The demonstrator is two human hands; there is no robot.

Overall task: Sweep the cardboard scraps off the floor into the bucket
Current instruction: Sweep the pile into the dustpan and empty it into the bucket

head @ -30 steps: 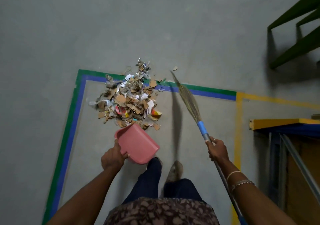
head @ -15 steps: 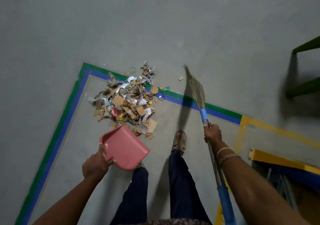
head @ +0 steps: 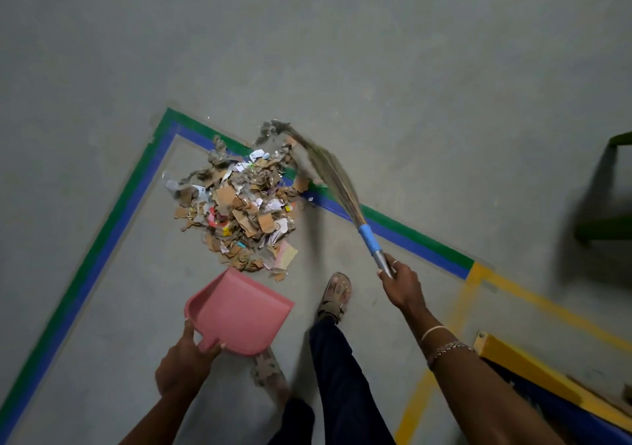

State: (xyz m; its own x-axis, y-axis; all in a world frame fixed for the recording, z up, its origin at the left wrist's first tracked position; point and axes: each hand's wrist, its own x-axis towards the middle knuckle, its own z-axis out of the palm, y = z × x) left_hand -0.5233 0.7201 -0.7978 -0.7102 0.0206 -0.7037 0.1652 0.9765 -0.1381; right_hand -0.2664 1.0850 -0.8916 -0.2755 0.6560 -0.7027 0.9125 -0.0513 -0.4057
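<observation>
on the grey floor (head: 342, 51), the pile of cardboard scraps (head: 239, 212) lies across the corner of a green and blue tape line (head: 160, 143), brown bits mixed with white, pink and yellow paper. just below the pile, a pink dustpan (head: 239, 311) is tilted with its open edge toward the scraps, close to the nearest pieces; whether it touches them cannot be told. the left hand (head: 181, 366) grips the dustpan's short handle, fingers curled round it. to the right of the pile, a broom (head: 335, 174) leans in, its blurred bristle tips at the pile's far edge among loose scraps. the right hand (head: 400, 283) is closed round the broom's metal shaft just under a blue collar. below and right of the pile, a sandalled foot (head: 335, 294) stands on the floor. farther right of the pile runs a yellow tape line (head: 533, 294), and past it sits a yellow and blue frame (head: 533, 369).
</observation>
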